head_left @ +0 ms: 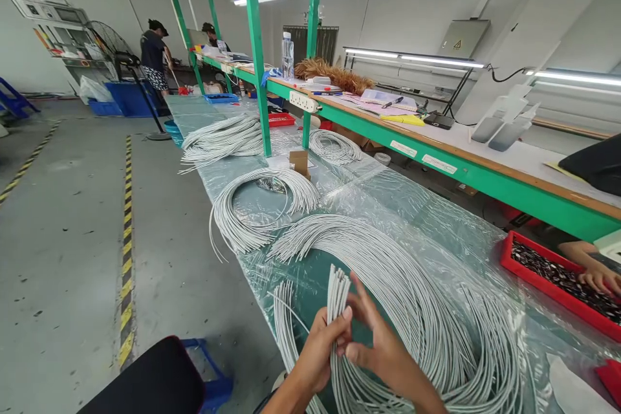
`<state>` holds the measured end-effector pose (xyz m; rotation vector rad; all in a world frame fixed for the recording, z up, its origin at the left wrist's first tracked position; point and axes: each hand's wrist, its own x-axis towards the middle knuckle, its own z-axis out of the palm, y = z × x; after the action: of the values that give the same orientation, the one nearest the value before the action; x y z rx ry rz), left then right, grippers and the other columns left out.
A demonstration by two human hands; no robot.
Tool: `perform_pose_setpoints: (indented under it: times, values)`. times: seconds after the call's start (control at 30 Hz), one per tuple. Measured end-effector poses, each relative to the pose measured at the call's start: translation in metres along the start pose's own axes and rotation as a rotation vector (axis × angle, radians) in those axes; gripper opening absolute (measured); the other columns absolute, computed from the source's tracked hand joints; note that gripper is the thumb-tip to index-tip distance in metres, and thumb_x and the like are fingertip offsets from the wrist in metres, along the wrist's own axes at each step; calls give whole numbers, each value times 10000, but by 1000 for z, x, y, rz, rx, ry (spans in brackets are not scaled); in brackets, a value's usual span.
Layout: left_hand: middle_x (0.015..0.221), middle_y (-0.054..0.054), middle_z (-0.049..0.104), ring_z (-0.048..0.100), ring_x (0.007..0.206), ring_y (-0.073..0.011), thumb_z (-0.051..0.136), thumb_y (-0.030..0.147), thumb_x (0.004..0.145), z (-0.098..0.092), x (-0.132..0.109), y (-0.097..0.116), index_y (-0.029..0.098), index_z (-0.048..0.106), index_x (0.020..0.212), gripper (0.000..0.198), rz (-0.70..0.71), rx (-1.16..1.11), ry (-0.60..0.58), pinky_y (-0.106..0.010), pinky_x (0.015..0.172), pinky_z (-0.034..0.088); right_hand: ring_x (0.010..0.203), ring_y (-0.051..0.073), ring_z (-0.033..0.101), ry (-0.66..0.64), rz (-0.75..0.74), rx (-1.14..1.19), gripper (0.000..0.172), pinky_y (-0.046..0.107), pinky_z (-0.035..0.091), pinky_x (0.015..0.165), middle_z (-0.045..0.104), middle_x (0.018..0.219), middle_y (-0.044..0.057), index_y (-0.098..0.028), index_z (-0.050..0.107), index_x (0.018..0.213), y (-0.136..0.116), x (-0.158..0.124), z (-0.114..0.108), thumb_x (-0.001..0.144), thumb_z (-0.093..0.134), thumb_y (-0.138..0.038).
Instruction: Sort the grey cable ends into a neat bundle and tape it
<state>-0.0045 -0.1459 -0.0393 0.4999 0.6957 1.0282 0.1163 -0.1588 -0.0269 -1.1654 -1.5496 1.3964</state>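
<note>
My left hand (320, 349) is wrapped round a bundle of white cable ends (337, 294) that stand upright above the green table (310, 297). My right hand (383, 349) presses against the same bundle from the right, thumb and fingers pinching the cables just below the tips. The bundle runs down into a large loop of white cables (436, 323) lying on the plastic-covered table in front of me.
Further coils of white cable (262, 207) (223, 139) (334, 145) lie along the table. A red tray of small dark parts (557, 278) sits at right, with another person's hand (599, 278) in it. A green-framed shelf (436, 155) runs overhead. Two people stand far back.
</note>
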Motion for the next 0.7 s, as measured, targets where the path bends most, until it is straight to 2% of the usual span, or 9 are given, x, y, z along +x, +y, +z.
perform_pose_setpoints:
  times: [0.07, 0.1, 0.17, 0.2, 0.27, 0.37, 0.47, 0.6, 0.7]
  values:
    - [399, 103, 310, 234, 349, -22, 677, 423, 675, 0, 6, 5, 164, 437, 500, 394, 3, -60, -5, -180, 403, 311, 1199, 274, 426, -2, -32, 20, 1057, 388, 356, 964, 417, 1347, 146, -187, 131, 1411, 31, -7, 20, 594, 672, -584]
    - [401, 112, 290, 206, 341, -18, 666, 420, 688, 0, 9, 9, 168, 430, 510, 388, 4, -94, -11, -177, 396, 313, 1188, 290, 436, 11, -24, -48, 1000, 396, 359, 962, 437, 1334, 147, -170, 237, 1386, 47, -11, 29, 573, 719, -496]
    - [412, 123, 265, 163, 335, -13, 655, 400, 707, 1, 16, 20, 174, 420, 543, 365, 12, -161, -21, -155, 375, 291, 1129, 293, 502, 105, 53, -254, 730, 391, 397, 927, 527, 1259, 138, -154, 412, 1299, 76, -22, 39, 628, 673, -274]
    - [416, 126, 251, 150, 335, -14, 645, 388, 722, 1, 19, 26, 176, 414, 552, 356, 19, -189, -30, -145, 369, 283, 1086, 284, 541, 164, 106, -359, 634, 377, 423, 899, 573, 1208, 126, -158, 469, 1260, 89, -29, 39, 642, 610, -174]
    - [425, 124, 219, 142, 332, -19, 578, 355, 785, 2, 24, 43, 177, 409, 562, 331, 34, -245, -62, -132, 364, 277, 965, 253, 621, 250, 208, -531, 628, 324, 482, 804, 654, 1090, 82, -188, 536, 1207, 112, -47, 23, 597, 501, -45]
    - [447, 110, 171, 145, 326, -34, 342, 256, 904, 2, 25, 72, 167, 433, 570, 357, 60, -349, -136, -129, 348, 266, 823, 207, 671, 266, 293, -786, 668, 254, 514, 688, 705, 966, 17, -242, 622, 1102, 133, -84, -31, 509, 428, -3]
    - [461, 104, 135, 142, 324, -43, 208, 218, 920, 0, 22, 101, 163, 442, 556, 436, 92, -329, -178, -134, 336, 267, 884, 234, 657, 337, 333, -960, 552, 328, 501, 787, 710, 945, 53, -211, 693, 961, 136, -125, -100, 533, 395, -30]
    - [458, 94, 131, 105, 343, -56, 160, 163, 909, 0, 16, 127, 172, 440, 549, 456, 88, -194, -173, -148, 340, 273, 874, 283, 655, 435, 344, -1046, 352, 389, 497, 797, 709, 921, 114, -169, 710, 851, 117, -159, -182, 620, 445, -159]
    - [460, 83, 138, 73, 370, -55, 122, 218, 928, -11, 12, 147, 180, 432, 543, 495, 105, -134, -82, -138, 358, 244, 919, 298, 637, 545, 336, -1113, 357, 417, 480, 818, 690, 976, 139, -160, 685, 887, 93, -173, -229, 652, 423, -214]
